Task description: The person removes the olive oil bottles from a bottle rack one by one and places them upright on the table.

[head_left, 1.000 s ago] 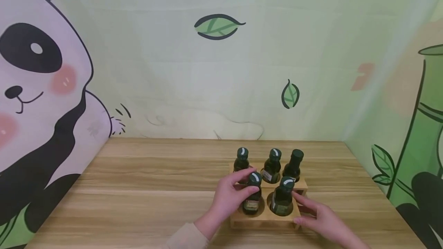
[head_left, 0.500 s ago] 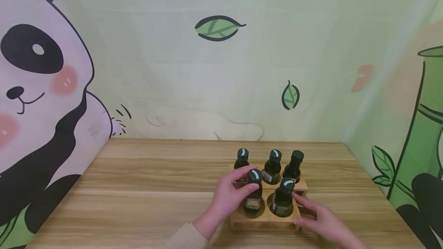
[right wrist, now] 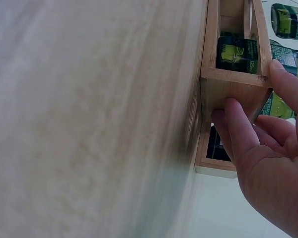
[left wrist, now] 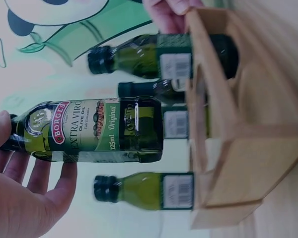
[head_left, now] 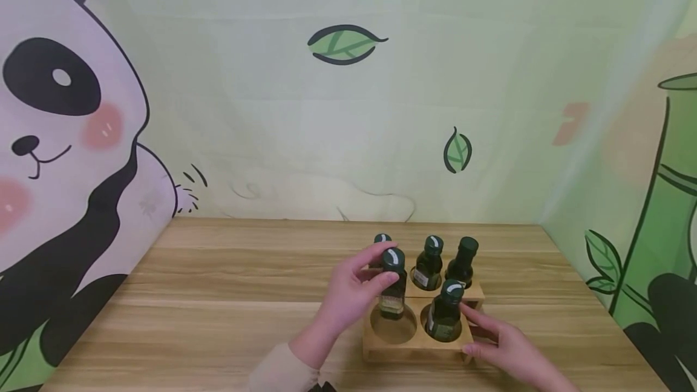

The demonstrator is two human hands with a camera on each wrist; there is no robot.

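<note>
My left hand (head_left: 348,292) pinches a small olive oil bottle (left wrist: 84,131) by its dark cap and neck. In the left wrist view its base is above the wooden rack (head_left: 416,354), over the front-left hole (head_left: 393,333). My right hand (head_left: 506,343) holds the rack's right end; the right wrist view shows the thumb at the front corner and fingers (right wrist: 241,126) against the side panel. Another bottle (head_left: 443,319) stands in the front-right hole. Behind it are a middle bottle (head_left: 429,266), a right bottle (head_left: 461,265) and a left bottle, mostly hidden by my left hand.
The rack has two steps, the back one higher, and stands on a wood-grain table (head_left: 229,301). Printed cloth with a panda (head_left: 54,107) and leaves (head_left: 342,45) surrounds the table at the back and sides.
My left hand has raised the olive oil bottle out of the front-left hole and shifted slightly left and back. My right hand has stayed at the rack's right end.
</note>
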